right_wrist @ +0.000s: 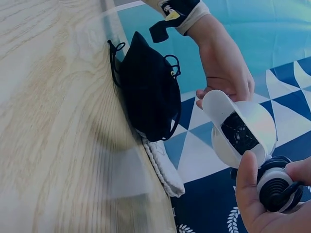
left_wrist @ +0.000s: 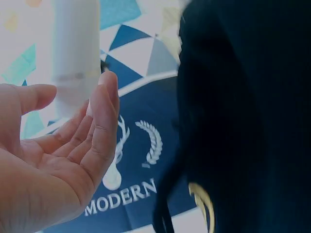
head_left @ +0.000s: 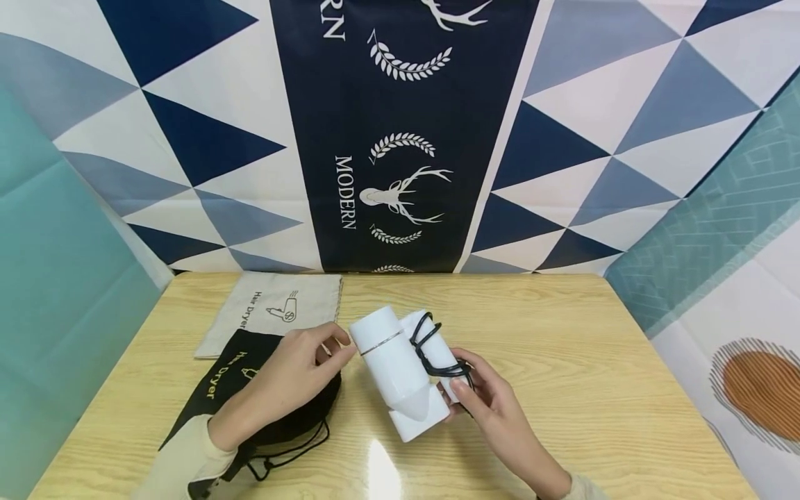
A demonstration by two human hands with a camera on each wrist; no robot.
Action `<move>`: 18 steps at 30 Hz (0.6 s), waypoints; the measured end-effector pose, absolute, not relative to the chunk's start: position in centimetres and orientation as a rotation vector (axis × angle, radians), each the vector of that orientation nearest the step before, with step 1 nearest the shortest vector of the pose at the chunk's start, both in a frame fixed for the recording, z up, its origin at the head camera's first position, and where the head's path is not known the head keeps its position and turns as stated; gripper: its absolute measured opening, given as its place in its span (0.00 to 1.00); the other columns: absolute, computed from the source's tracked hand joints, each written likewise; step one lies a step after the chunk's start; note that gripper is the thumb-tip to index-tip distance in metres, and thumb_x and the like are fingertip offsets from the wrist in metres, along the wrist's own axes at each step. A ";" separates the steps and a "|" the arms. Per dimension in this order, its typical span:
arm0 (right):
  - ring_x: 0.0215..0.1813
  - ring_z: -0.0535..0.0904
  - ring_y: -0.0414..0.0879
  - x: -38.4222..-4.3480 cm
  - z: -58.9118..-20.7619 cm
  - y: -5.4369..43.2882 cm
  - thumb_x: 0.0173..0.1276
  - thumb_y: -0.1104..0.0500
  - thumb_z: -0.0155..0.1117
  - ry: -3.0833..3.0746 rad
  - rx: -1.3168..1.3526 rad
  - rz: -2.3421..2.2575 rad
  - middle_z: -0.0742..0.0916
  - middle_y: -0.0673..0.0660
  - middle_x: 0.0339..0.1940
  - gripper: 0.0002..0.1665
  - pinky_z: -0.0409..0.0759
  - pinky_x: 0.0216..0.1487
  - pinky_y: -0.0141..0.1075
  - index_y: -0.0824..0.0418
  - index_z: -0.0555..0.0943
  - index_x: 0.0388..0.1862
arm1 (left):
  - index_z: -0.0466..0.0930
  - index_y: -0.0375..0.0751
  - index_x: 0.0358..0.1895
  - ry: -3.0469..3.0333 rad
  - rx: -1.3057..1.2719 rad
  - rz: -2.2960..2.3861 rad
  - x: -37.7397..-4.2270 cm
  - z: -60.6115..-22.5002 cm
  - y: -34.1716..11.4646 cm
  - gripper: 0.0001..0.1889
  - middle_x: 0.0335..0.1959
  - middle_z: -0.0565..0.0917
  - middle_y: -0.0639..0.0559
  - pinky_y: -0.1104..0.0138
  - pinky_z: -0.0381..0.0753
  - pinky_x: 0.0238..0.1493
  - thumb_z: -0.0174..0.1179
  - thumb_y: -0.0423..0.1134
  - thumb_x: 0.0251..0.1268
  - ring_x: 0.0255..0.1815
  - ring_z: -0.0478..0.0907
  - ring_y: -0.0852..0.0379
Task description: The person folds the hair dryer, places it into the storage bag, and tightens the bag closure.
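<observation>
A white hair dryer (head_left: pixel 390 368) is held above the table, tilted, its black cord (head_left: pixel 425 353) wound round the handle. My right hand (head_left: pixel 500 406) grips the handle near its end, with the thumb on top. In the right wrist view the dryer's flat white nozzle (right_wrist: pixel 214 109) faces the camera. Beside the barrel's other end is my left hand (head_left: pixel 300 368), its fingers loosely bent. The left wrist view shows this hand (left_wrist: pixel 73 160) with thumb and fingers apart near the barrel (left_wrist: pixel 75 48); whether they touch it I cannot tell.
A black drawstring bag (head_left: pixel 198 399) printed "Hair Dryer" lies under my left forearm, its cords trailing on the table (head_left: pixel 562 361). Behind it lies a flat beige pouch (head_left: pixel 234 323) with a dryer drawing. A patterned cloth (head_left: pixel 400 111) hangs along the table's back edge.
</observation>
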State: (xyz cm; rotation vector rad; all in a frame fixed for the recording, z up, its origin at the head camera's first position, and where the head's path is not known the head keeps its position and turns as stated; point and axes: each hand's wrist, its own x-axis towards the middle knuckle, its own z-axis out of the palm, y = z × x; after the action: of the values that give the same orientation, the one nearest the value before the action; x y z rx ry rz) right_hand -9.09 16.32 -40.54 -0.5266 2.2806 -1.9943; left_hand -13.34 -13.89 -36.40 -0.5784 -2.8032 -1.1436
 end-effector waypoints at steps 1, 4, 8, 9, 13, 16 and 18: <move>0.39 0.84 0.47 -9.1 -40.6 16.4 0.79 0.64 0.51 2.271 -0.535 -2.000 0.82 0.72 0.49 0.23 0.85 0.40 0.42 0.65 0.66 0.70 | 0.83 0.49 0.39 -2.799 -0.582 -1.126 -13.6 -36.3 -14.1 0.09 0.29 0.82 0.63 0.70 0.78 0.30 0.60 0.49 0.71 0.25 0.77 0.68; 0.39 0.84 0.47 -9.0 -40.7 16.6 0.79 0.64 0.50 2.244 -0.556 -2.014 0.82 0.71 0.49 0.23 0.85 0.40 0.42 0.65 0.66 0.71 | 0.82 0.49 0.38 -2.796 -0.585 -1.092 -14.3 -36.3 -14.6 0.07 0.28 0.82 0.63 0.69 0.77 0.28 0.61 0.46 0.71 0.24 0.76 0.66; 0.39 0.84 0.48 -9.1 -40.9 16.7 0.80 0.64 0.49 2.234 -0.571 -2.027 0.82 0.71 0.48 0.23 0.86 0.40 0.43 0.66 0.65 0.71 | 0.82 0.49 0.38 -2.810 -0.604 -1.050 -15.3 -36.4 -15.2 0.06 0.28 0.82 0.62 0.69 0.77 0.27 0.60 0.44 0.72 0.23 0.76 0.66; 0.39 0.84 0.48 -9.2 -40.9 16.8 0.80 0.64 0.49 2.239 -0.569 -2.027 0.82 0.71 0.48 0.23 0.86 0.40 0.43 0.66 0.65 0.71 | 0.82 0.49 0.38 -2.814 -0.611 -1.042 -15.6 -36.4 -15.3 0.06 0.28 0.82 0.62 0.69 0.77 0.27 0.59 0.44 0.72 0.23 0.76 0.66; 0.39 0.84 0.47 -9.2 -41.1 17.1 0.80 0.64 0.49 2.257 -0.549 -2.023 0.83 0.70 0.48 0.23 0.86 0.40 0.43 0.65 0.66 0.71 | 0.83 0.48 0.38 -2.840 -0.628 -1.025 -16.6 -36.4 -15.9 0.07 0.29 0.82 0.61 0.68 0.77 0.27 0.58 0.44 0.73 0.22 0.76 0.64; 0.39 0.83 0.47 -9.1 -41.3 17.3 0.79 0.63 0.50 2.268 -0.516 -2.016 0.83 0.70 0.47 0.23 0.86 0.40 0.43 0.65 0.66 0.70 | 0.83 0.47 0.39 -2.868 -0.630 -0.999 -17.5 -36.4 -16.2 0.07 0.29 0.82 0.59 0.66 0.77 0.26 0.59 0.43 0.73 0.22 0.76 0.63; 0.39 0.83 0.47 -9.1 -41.4 17.4 0.79 0.63 0.51 2.269 -0.492 -2.009 0.83 0.70 0.47 0.23 0.85 0.40 0.42 0.65 0.66 0.70 | 0.83 0.46 0.38 -2.880 -0.639 -0.967 -18.1 -36.4 -16.4 0.07 0.28 0.82 0.58 0.66 0.76 0.25 0.60 0.43 0.72 0.22 0.75 0.62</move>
State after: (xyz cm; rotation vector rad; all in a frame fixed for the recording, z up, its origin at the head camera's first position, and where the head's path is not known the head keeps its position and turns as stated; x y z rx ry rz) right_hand -9.06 17.36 -41.45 -0.4917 2.2694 -2.0094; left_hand -18.15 -16.40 -36.41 -0.6385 -2.8799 -0.9671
